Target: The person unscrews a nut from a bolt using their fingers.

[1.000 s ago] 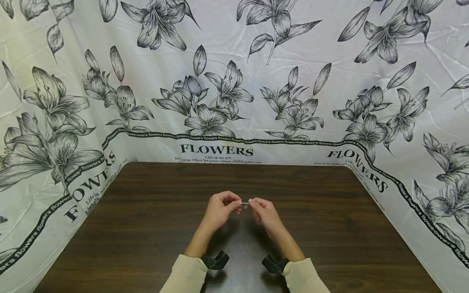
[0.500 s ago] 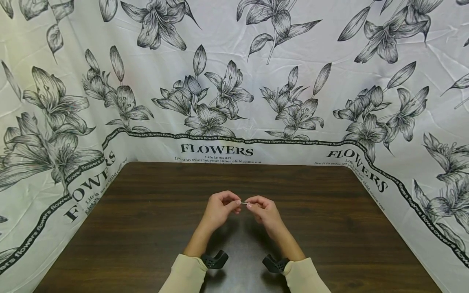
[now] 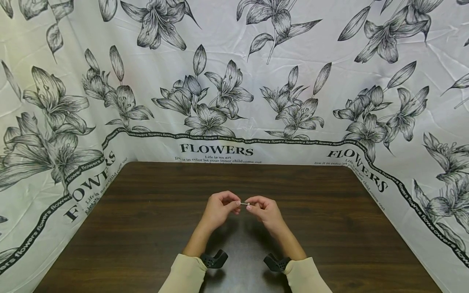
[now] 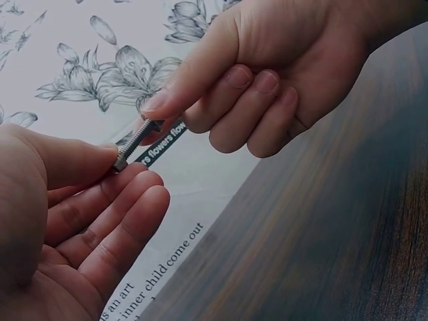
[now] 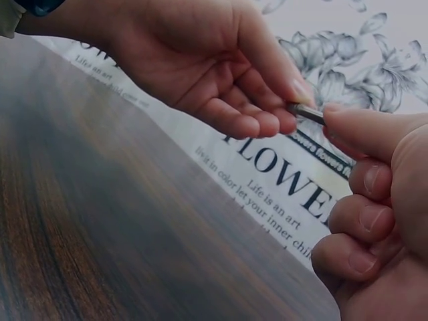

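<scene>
A small metal bolt (image 3: pixel 244 204) is held level above the table between both hands. Its threaded shank (image 4: pixel 137 140) shows in the left wrist view. My left hand (image 3: pixel 219 211) pinches one end between thumb and forefinger, its other fingers loosely bent. At the opposite end, the thumb and forefinger of my right hand (image 3: pixel 268 212) are placed around the bolt, with the remaining fingers curled in towards the palm. Fingertips cover both ends, so I cannot tell whether a nut sits on it. In the right wrist view the bolt (image 5: pixel 310 114) spans the short gap between the hands.
A dark wooden table (image 3: pixel 165 195) lies below the hands. White cloth (image 3: pixel 234 97) printed with flowers and lettering hangs around its back and sides. Black wrist mounts (image 3: pixel 214 259) sit on both wrists, next to cream sleeves (image 3: pixel 186 272).
The right thumb and forefinger have shifted and spread slightly around their end of the bolt, showing a bright tip between them. My left hand has stayed in place.
</scene>
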The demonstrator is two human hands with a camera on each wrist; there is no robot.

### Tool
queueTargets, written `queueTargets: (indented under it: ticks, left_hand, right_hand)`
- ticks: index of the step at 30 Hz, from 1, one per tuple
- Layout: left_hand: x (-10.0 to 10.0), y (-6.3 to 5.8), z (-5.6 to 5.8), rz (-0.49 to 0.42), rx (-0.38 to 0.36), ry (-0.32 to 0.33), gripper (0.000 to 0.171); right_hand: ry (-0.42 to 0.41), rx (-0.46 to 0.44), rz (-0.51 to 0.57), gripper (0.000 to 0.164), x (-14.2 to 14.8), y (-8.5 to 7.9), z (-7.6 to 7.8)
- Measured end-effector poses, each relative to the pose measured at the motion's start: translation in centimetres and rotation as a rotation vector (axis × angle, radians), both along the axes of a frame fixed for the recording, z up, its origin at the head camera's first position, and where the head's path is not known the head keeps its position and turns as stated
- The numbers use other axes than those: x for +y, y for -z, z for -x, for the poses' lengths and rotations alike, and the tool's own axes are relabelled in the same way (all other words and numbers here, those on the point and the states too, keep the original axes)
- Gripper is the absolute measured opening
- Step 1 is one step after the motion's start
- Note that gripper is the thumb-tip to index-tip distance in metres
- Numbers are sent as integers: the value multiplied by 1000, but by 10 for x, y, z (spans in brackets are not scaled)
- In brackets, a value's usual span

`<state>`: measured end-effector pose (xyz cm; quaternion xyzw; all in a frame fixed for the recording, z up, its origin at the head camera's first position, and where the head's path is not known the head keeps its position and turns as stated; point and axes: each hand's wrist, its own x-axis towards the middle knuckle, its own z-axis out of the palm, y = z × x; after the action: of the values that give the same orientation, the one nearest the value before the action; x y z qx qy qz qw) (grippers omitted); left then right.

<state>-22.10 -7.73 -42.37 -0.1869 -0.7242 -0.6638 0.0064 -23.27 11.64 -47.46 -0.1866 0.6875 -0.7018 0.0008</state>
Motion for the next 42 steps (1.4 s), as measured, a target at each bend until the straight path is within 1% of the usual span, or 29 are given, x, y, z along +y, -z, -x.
queueTargets:
  ticks: [6,10,13,18,20,23,26,28,32,33,35,39,40,42]
  left_hand:
    - [-2,2,2,1,-31,23,7]
    - [-3,3,3,-10,-61,27,6]
    - [-3,3,4,-21,-81,29,8]
    - [-4,5,5,-30,-110,27,7]
    - [-4,6,6,-38,-134,33,8]
    - [-6,6,7,-62,-202,43,11]
    - [-10,8,7,-88,-265,28,12]
    - [-12,8,7,-91,-281,11,11]
    - [-13,10,8,-66,-261,1,10]
    - [-12,15,10,-60,-254,-3,11]
    - [-11,24,15,-51,-248,-12,11]
    - [-10,44,25,-24,-246,-41,12]
    - [-10,44,25,-17,-246,-43,12]
    - [-11,47,25,-1,-247,-47,13]
  right_hand:
    - [0,27,-58,17,2,-4,-1]
    - [-1,51,-68,17,0,-18,-9]
    - [14,90,-80,16,-3,-26,-13]
    - [32,128,-100,14,-5,-25,-14]
    - [27,137,-113,13,-5,-24,-13]
    - [31,137,-116,13,-3,-25,-13]
    - [58,114,-101,13,-2,-26,-13]
    - [76,109,-100,12,0,-26,-13]
    - [71,107,-155,13,1,-23,-11]
    - [67,103,-176,13,2,-22,-10]
    - [68,79,-219,15,3,-13,-4]
    - [103,42,-300,15,5,7,6]
    - [112,39,-319,14,5,12,8]
    - [126,44,-365,12,6,14,8]
